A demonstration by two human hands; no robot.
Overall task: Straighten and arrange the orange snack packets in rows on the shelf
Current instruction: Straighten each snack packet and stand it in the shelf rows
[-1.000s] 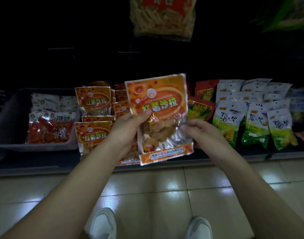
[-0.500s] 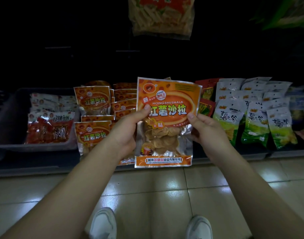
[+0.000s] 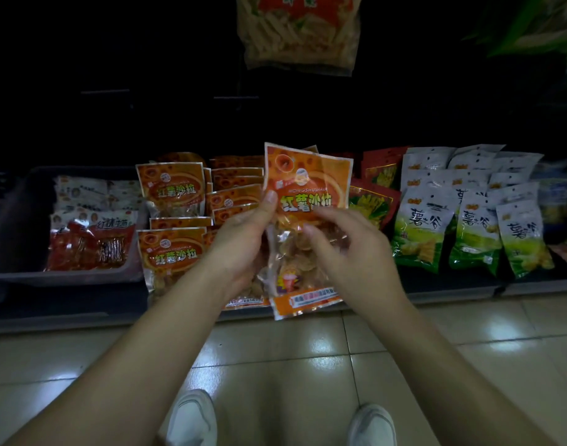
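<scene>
The right hand point(image 3: 353, 252) has moved off the edge of the held orange packet point(image 3: 308, 175) onto its front.

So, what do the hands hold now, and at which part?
The left hand pinches the orange snack packet at its left edge, thumb on the front. The right hand lies over its middle; a grip there cannot be told.
</scene>
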